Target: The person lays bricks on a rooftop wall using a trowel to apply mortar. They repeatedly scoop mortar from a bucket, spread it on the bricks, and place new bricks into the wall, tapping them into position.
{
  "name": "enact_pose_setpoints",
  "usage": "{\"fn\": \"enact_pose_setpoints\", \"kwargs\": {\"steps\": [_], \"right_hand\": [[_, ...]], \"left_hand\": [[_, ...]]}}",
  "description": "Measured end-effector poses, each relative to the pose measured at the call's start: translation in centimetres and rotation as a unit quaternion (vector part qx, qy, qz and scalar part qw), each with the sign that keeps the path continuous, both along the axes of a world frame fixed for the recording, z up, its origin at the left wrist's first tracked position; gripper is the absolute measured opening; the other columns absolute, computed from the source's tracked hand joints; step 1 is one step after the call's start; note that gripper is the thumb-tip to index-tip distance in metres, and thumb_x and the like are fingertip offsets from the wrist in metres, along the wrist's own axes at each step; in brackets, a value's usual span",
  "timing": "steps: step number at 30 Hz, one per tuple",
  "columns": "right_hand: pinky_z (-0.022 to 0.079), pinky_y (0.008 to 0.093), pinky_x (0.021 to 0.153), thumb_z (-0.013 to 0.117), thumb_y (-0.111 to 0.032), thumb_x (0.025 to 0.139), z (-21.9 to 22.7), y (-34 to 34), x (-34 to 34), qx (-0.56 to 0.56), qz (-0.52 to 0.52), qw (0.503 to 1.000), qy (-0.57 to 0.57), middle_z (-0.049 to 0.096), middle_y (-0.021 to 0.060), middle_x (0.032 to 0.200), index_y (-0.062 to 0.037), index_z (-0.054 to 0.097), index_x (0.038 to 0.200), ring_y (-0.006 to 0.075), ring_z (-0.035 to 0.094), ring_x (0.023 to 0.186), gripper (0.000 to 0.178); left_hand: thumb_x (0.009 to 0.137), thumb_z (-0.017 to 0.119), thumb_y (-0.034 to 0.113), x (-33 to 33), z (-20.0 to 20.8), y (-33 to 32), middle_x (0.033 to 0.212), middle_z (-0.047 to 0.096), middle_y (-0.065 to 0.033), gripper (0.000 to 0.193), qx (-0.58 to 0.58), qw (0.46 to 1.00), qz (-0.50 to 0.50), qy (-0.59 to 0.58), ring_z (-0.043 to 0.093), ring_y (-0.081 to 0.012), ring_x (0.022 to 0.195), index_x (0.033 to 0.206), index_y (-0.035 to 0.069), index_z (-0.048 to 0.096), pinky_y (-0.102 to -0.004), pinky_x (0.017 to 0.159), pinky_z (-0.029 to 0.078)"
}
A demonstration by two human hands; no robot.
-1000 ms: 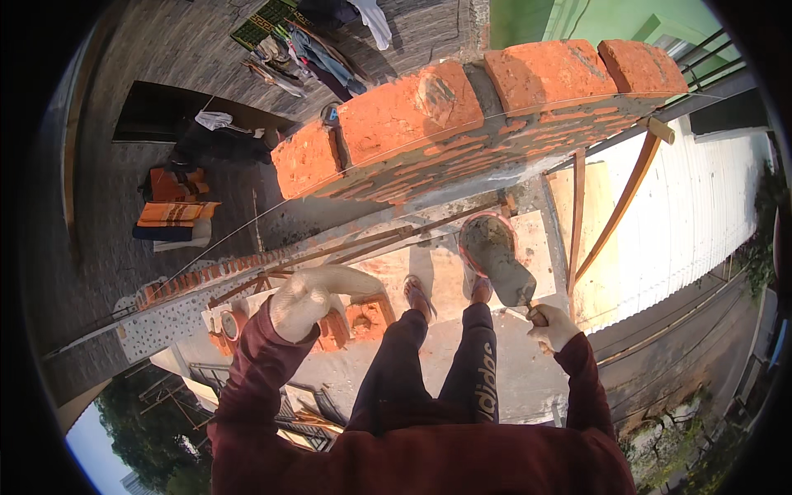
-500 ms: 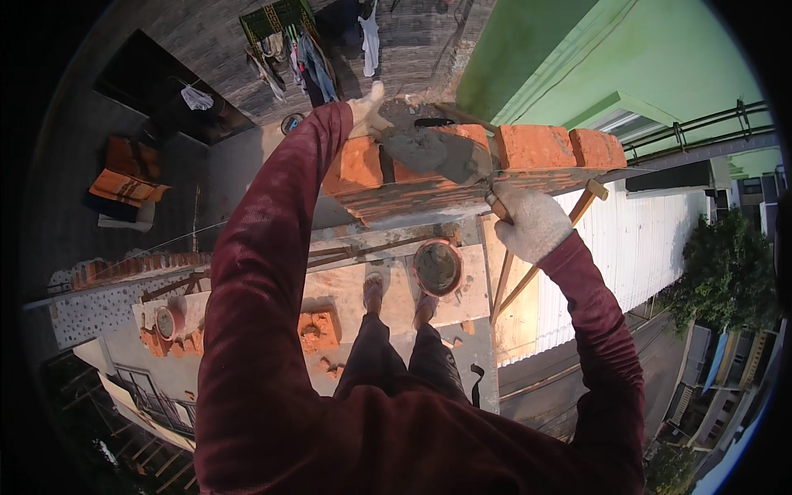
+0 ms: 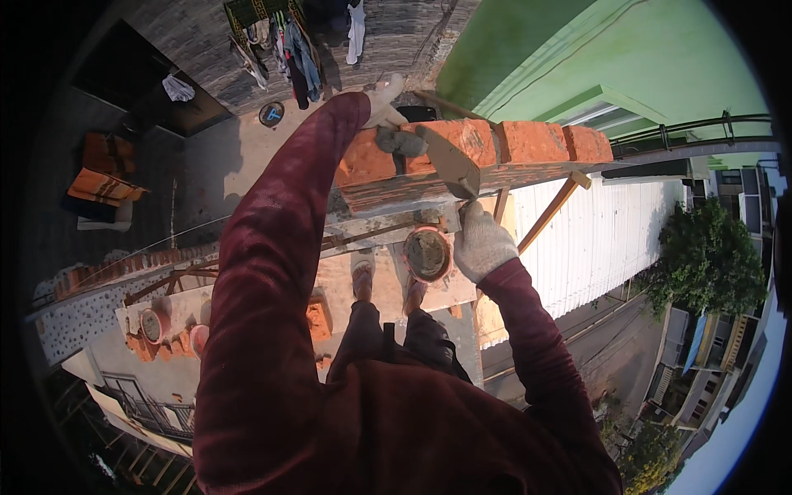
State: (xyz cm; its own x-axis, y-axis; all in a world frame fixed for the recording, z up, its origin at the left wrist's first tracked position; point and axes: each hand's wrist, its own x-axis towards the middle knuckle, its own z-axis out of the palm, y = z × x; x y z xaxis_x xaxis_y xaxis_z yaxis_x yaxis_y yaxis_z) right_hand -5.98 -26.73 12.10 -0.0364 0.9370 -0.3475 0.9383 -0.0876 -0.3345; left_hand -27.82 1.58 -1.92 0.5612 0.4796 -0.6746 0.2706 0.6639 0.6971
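My right hand (image 3: 484, 244), in a pale knitted glove, grips a trowel; its handle is mostly hidden in the fist. The trowel's blade (image 3: 448, 161) tilts over the near edge of an orange brick wall (image 3: 371, 188). A lump of grey mortar (image 3: 403, 143) sits on the top course, left of the blade. Just beyond that lump, at the wall's far side, is my gloved left hand (image 3: 384, 97), its fingers apart and seemingly holding nothing. More top-course bricks (image 3: 532, 142) continue to the right.
By my feet stands a reddish bucket (image 3: 450, 262) of mortar on a board platform. Loose bricks (image 3: 318, 318) and a second mortar bucket (image 3: 153, 325) are to the left. Wooden props (image 3: 549, 216) lean right of the wall, above a white corrugated roof (image 3: 602, 239). A taut string runs along the wall.
The trowel, earlier covered with mortar over the bricks, now shows a mostly bare blade, with a mortar lump left of it. My right hand has drawn nearer and left; my left hand shifted slightly right.
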Motion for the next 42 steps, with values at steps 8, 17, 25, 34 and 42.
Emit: {"fn": "enact_pose_setpoints", "kwargs": {"steps": [8, 17, 25, 34, 42], "right_hand": [[0.055, 0.0565, 0.080, 0.059, -0.018, 0.093, 1.5, -1.3, -4.3, 0.076, -0.017, 0.995, 0.060, 0.066, 0.0322, 0.100, 0.0033, 0.048, 0.120, 0.0508, 0.067, 0.093, 0.035], [0.052, 0.0569, 0.087, 0.055, -0.020, 0.095, 0.0, -1.5, -7.2, 0.018, -0.031, 0.995, 0.091, 0.066, 0.0345, 0.103, 0.0045, 0.051, 0.116, 0.0506, 0.065, 0.100, 0.033], [0.054, 0.0573, 0.087, 0.056, -0.019, 0.094, 2.0, -1.0, -8.1, 0.040, -0.053, 0.998, 0.008, 0.066, 0.0357, 0.100, 0.0039, 0.050, 0.116, 0.0515, 0.068, 0.098, 0.033], [0.052, 0.0558, 0.089, 0.057, -0.019, 0.093, 1.6, 0.3, -5.1, 0.002, -0.052, 0.999, 0.010, 0.064, 0.0351, 0.106, 0.0061, 0.049, 0.116, 0.0511, 0.065, 0.104, 0.034], [0.050, 0.0568, 0.089, 0.056, -0.020, 0.093, -0.1, -0.3, -6.2, 0.029, -0.003, 0.992, 0.124, 0.066, 0.0319, 0.100, 0.0038, 0.058, 0.105, 0.0509, 0.063, 0.100, 0.027]], "left_hand": [[0.086, 0.020, 0.094, -1.5, 2.9, -1.3, 0.149, 0.047, -0.0380, 0.119, 0.087, 0.994, -0.059, 0.024, 0.041, -0.0431, 0.146, 0.166, 0.007, 0.006, -0.0413, 0.125, 0.018], [0.089, 0.028, 0.092, -2.6, 1.7, 0.2, 0.170, 0.020, -0.0157, 0.105, 0.017, 0.996, -0.086, 0.025, 0.033, -0.0287, 0.151, 0.167, 0.022, 0.020, -0.0338, 0.124, 0.018], [0.089, 0.041, 0.088, -1.1, -3.7, 1.9, 0.172, 0.021, -0.0126, 0.108, 0.090, 0.993, -0.073, -0.006, 0.033, -0.0241, 0.150, 0.165, 0.012, 0.026, -0.0301, 0.120, 0.022], [0.089, 0.037, 0.089, 2.4, -4.5, 2.2, 0.163, 0.038, -0.0221, 0.111, 0.086, 0.995, -0.044, -0.024, 0.036, -0.0295, 0.148, 0.161, 0.005, 0.032, -0.0335, 0.121, 0.024], [0.087, 0.035, 0.092, 0.9, -3.5, 1.2, 0.161, 0.035, -0.0318, 0.118, 0.089, 0.995, 0.006, -0.042, 0.032, -0.0372, 0.151, 0.164, 0.003, 0.024, -0.0404, 0.124, 0.021]]}}
